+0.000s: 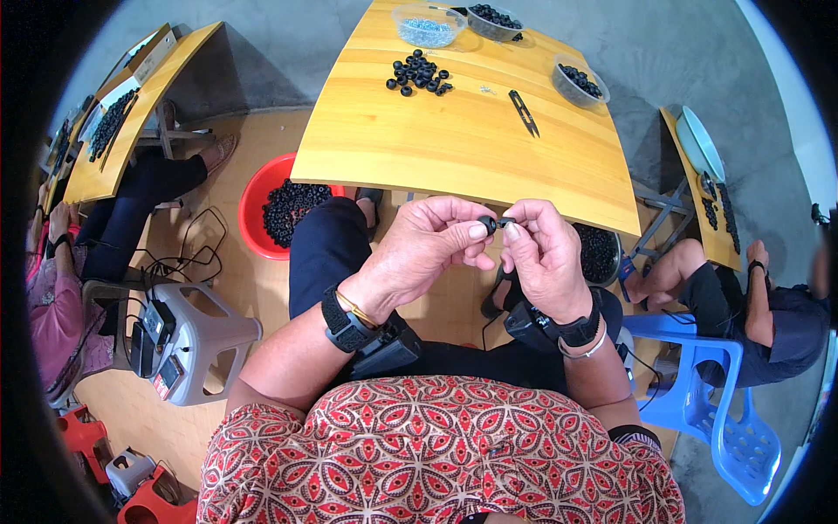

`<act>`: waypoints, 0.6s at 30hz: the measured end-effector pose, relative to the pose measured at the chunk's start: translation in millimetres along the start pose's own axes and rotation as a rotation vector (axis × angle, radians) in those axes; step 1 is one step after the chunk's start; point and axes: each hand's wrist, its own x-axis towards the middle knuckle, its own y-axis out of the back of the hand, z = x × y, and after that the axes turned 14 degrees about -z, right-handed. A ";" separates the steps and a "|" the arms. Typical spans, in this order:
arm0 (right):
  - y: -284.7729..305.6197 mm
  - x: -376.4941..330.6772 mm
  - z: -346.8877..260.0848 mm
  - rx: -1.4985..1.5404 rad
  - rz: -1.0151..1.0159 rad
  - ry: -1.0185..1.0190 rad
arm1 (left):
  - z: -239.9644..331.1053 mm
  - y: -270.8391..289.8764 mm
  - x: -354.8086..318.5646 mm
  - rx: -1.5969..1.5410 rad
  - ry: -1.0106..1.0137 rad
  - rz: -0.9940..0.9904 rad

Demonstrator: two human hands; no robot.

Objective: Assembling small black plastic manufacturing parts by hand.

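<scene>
Wooden flooring is spreading under a low table (454,148) in a workroom where several people are sitting at similar tables. Nearest the camera, a red patterned top is filling the lower edge, and both forearms are rising from it, each wearing a black wrist strap. The left hand (419,249) is pinching a small black bead (487,224) between thumb and forefinger, just in front of the table's near edge and above the knees. The right hand (546,253) is meeting it, its fingertips pressing against the bead's far side and seeming to hold something fine there, though what that is cannot be told. Below the hands, to the left, a red basin (266,218) of black beads is standing on the floor, and a darker bowl (601,253) of beads is showing under the table's right side. Farther out on the table, a pair of snips (524,112) is lying untouched, with a loose heap of beads (417,72) beyond it. At the far edge, a clear tub (428,26) of pale blue bits and two tubs of beads (578,80) are sitting. Judging by the full basin and bowl against the small heap on the table, much of the work is seemingly remaining, with this one bead being handled now.
</scene>
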 end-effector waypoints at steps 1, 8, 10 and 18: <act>0.2 0.3 1.1 -0.049 0.003 0.013 | 0.3 -0.3 0.1 0.014 0.005 0.012; 0.2 1.2 1.1 -0.098 -0.011 -0.001 | -1.6 2.3 0.0 0.044 0.006 0.036; -1.0 1.7 0.5 -0.076 -0.017 0.018 | -1.5 3.3 0.1 0.085 -0.033 0.016; -2.8 1.9 0.0 0.269 -0.055 -0.081 | -4.9 4.1 0.2 0.329 -0.110 0.079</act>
